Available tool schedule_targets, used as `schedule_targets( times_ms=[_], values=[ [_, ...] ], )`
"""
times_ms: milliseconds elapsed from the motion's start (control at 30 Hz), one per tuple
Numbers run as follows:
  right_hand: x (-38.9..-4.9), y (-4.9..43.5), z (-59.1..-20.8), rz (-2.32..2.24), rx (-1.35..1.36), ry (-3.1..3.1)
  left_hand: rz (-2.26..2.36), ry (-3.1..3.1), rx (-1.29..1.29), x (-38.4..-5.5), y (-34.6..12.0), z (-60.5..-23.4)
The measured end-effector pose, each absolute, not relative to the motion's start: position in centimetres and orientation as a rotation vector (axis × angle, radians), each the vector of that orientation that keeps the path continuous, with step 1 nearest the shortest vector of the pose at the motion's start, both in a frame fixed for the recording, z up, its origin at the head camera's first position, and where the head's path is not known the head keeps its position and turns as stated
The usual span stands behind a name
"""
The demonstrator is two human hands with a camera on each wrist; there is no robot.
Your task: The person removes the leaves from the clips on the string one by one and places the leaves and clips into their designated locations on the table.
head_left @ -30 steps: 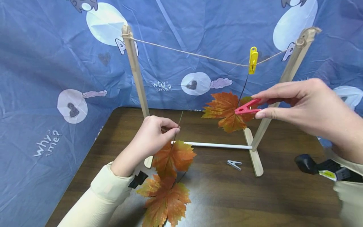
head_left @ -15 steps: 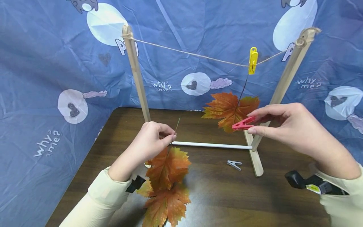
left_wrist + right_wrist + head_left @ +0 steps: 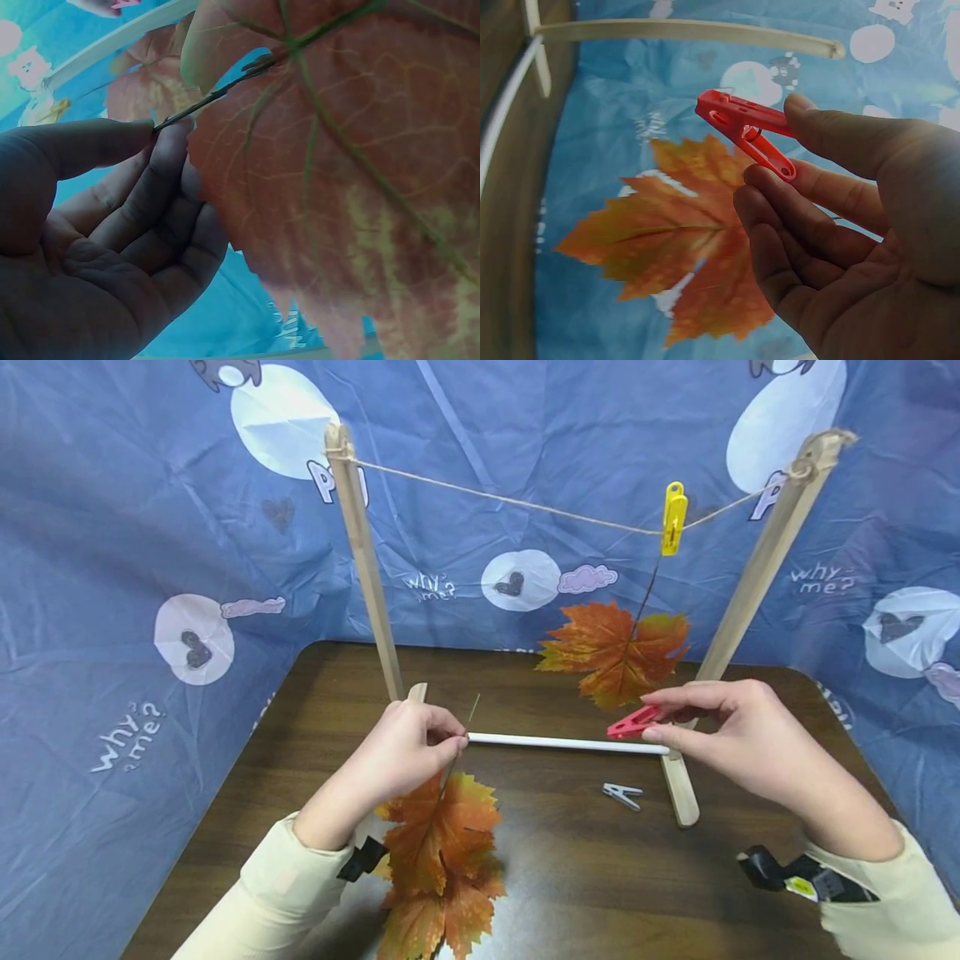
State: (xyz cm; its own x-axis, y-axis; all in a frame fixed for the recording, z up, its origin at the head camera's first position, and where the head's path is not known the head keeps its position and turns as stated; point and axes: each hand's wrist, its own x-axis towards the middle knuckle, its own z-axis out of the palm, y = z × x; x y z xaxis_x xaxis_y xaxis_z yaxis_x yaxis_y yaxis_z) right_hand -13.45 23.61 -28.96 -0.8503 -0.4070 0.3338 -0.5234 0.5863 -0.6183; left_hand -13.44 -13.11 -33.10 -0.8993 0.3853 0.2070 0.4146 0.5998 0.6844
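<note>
Between thumb and forefinger my left hand (image 3: 411, 745) pinches the thin stem (image 3: 217, 94) of an orange maple leaf (image 3: 442, 827), which hangs below the fingers. A second maple leaf (image 3: 442, 914) lies under it on the table, partly covered. My right hand (image 3: 738, 739) pinches a red clothespin (image 3: 632, 723) by its handle ends, as the right wrist view (image 3: 742, 124) also shows. Behind it, a third maple leaf (image 3: 618, 647) hangs by its stem from a yellow clothespin (image 3: 674, 518) clipped on the string (image 3: 502, 502).
Two wooden posts (image 3: 363, 560) hold the string, with a white rod (image 3: 562, 743) joining them low down. A grey clothespin (image 3: 622, 795) lies on the brown table (image 3: 585, 877), near the right foot (image 3: 680, 789). A blue printed cloth (image 3: 450, 427) hangs behind.
My right hand has come down and slightly left with the red clothespin. The left hand has lowered, and its leaf has sunk further over the one on the table.
</note>
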Motion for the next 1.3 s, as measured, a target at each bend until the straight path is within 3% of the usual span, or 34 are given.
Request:
schedule_targets(
  times_ms=[1300],
  values=[
    [-13.7,24.2,-41.2,1.039,0.678,-2.929,-1.138,-2.980,-0.657,-13.3,-12.3,-39.0]
  ],
)
